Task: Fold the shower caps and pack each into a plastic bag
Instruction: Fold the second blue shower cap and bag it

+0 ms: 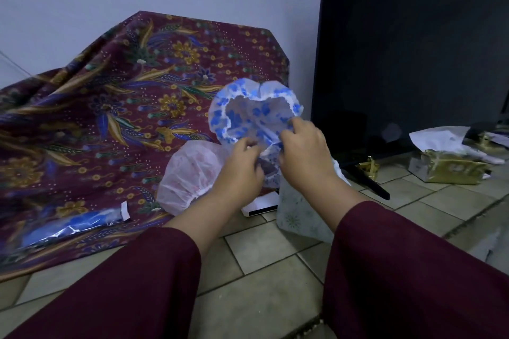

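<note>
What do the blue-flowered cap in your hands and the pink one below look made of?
Blue-flowered shower cap: thin translucent plastic film, probably; light passes through and its elastic hem puckers. Pink shower cap: similar crinkly, see-through film with a gathered edge.

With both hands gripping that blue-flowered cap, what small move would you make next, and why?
Probably fold it in half, bringing the far rim toward the hands. The blue-flowered shower cap is held in the air, its elastic opening spread open and facing the camera, while the left hand and right hand pinch only its near edge. It looks unfolded, so it seems too bulky to bag.
</note>
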